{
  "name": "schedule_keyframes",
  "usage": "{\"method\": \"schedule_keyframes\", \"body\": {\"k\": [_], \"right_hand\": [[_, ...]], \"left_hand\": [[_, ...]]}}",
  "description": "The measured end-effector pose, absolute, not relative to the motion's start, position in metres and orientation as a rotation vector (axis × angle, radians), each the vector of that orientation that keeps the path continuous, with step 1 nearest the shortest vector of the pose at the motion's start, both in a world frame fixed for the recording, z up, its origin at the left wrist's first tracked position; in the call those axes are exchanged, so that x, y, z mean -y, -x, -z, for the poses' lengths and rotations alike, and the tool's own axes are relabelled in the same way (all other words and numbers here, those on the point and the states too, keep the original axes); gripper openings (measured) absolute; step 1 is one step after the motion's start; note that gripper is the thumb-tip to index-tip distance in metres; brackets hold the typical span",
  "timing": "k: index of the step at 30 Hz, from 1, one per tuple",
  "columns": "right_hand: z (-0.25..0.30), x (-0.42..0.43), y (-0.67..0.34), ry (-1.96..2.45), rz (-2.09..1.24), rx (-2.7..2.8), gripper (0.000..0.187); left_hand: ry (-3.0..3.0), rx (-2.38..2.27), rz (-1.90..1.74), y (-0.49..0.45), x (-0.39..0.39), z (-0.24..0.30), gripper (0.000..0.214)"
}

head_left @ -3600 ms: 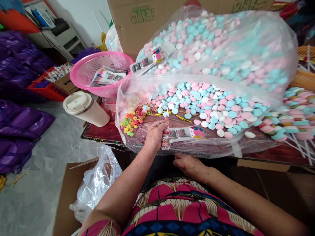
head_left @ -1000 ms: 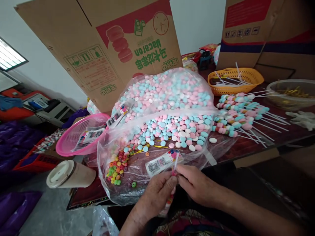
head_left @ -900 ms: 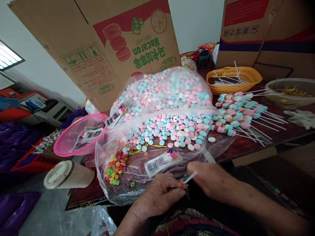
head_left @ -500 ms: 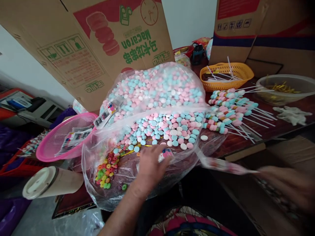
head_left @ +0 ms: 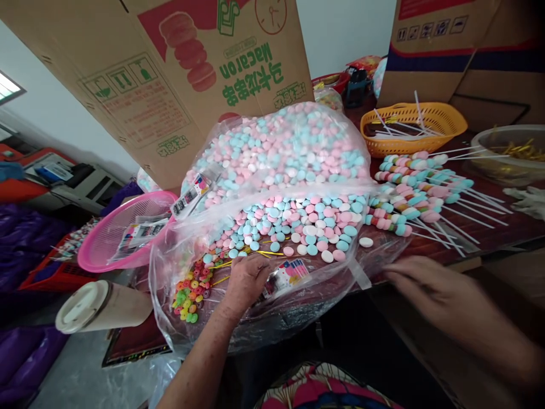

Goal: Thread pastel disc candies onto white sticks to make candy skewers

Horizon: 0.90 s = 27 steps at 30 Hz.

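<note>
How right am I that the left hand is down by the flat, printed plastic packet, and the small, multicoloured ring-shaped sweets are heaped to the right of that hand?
The side is wrong. In the head view, the small, multicoloured ring-shaped sweets are heaped to the left of the left hand, which is indeed down by the flat, printed plastic packet.

Bag (head_left: 289,318) w/ candy (head_left: 310,227), cup (head_left: 114,307) L

This looked like a small candy-packing workshop. A bulk bag of loose candies (head_left: 289,150) and skewered sweets (head_left: 411,196) filled the table (head_left: 515,230) before a printed carton (head_left: 140,119).
</note>
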State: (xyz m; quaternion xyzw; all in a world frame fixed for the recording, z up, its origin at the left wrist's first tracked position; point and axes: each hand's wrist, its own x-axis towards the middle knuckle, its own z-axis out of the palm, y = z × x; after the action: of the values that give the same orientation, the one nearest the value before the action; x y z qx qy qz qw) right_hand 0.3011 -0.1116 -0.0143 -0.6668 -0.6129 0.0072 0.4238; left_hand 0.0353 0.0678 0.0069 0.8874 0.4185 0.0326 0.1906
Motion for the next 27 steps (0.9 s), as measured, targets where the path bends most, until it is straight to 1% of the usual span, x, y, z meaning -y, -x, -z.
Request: {"method": "schedule_keyframes", "body": {"k": [2,4,6,7,10,13,15,16,17,19,21,23,24,26,27], "right_hand": [[0.010,0.063,-0.271,1.565,-0.117,1.746,0.021],[0.007,0.026,-0.242,1.567,-0.152,1.859,0.021],[0.008,0.009,-0.226,1.582,-0.200,1.875,0.022],[0.011,0.008,-0.223,1.588,-0.234,1.866,0.023],[0.021,0.021,-0.232,1.606,-0.336,1.817,0.026],[0.022,0.034,-0.243,1.585,-0.295,1.705,0.023],[0.017,0.033,-0.240,1.536,-0.199,1.657,0.019],[0.014,0.030,-0.235,1.506,-0.185,1.679,0.021],[0.010,0.027,-0.229,1.474,-0.208,1.729,0.021],[0.006,0.020,-0.218,1.435,-0.320,1.804,0.013],[0.005,0.018,-0.211,1.470,-0.422,1.723,0.016],[0.005,0.021,-0.213,1.538,-0.495,1.530,0.021],[0.005,0.024,-0.216,1.554,-0.537,1.441,0.023],[0.002,0.032,-0.226,1.536,-0.600,1.335,0.025],[-0.001,0.036,-0.233,1.513,-0.619,1.313,0.021]], "left_hand": [[-2.536,-1.152,-0.124,-0.035,-0.065,-0.010,0.021],[-2.547,-1.204,-0.088,-0.038,-0.061,-0.005,0.018],[-2.500,-1.325,-0.043,-0.041,-0.058,0.006,0.026],[-2.471,-1.373,-0.044,-0.042,-0.058,0.012,0.025],[-2.390,-1.404,-0.109,-0.039,-0.060,0.025,0.011],[-2.340,-1.267,-0.233,-0.035,-0.064,0.018,0.017],[-2.327,-1.059,-0.328,-0.035,-0.065,0.003,0.022],[-2.339,-0.942,-0.341,-0.037,-0.065,-0.006,0.023],[-2.361,-0.838,-0.331,-0.039,-0.064,-0.014,0.023],[-2.421,-0.758,-0.281,-0.045,-0.060,-0.025,0.024],[-2.452,-0.878,-0.320,-0.051,-0.054,-0.025,0.023],[-2.456,-1.091,-0.424,-0.056,-0.050,-0.016,0.034],[-2.408,-1.130,-0.466,-0.060,-0.048,-0.009,0.035],[-2.294,-1.111,-0.505,-0.067,-0.044,0.001,0.023],[-2.243,-1.063,-0.513,-0.072,-0.043,0.004,0.023]]}}
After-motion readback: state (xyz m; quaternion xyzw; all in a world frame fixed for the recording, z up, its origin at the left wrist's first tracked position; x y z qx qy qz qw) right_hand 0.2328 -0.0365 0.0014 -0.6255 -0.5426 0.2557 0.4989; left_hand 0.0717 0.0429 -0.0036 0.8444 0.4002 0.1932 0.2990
